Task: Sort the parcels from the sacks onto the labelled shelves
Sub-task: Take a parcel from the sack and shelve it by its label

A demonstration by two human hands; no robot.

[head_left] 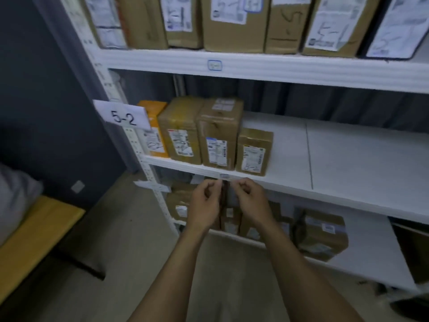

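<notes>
The middle shelf (290, 182) carries a sign reading 5-2 (123, 116) on its left post. On it stand an orange parcel (153, 126) and three brown cardboard parcels (181, 131) (219, 133) (254, 152), the rightmost marked 5-2. My left hand (204, 203) and my right hand (250, 201) are close together just below the shelf's front edge. Their fingers are curled, with the fingertips almost meeting. They seem to pinch a small dark item (224, 194) between them, too blurred to identify.
The upper shelf (278, 68) is packed with labelled boxes. More brown parcels (322, 233) sit on the lower shelf. The right part of the middle shelf is bare white board. A yellow bench (34, 231) holding a grey sack (14, 198) stands at the left.
</notes>
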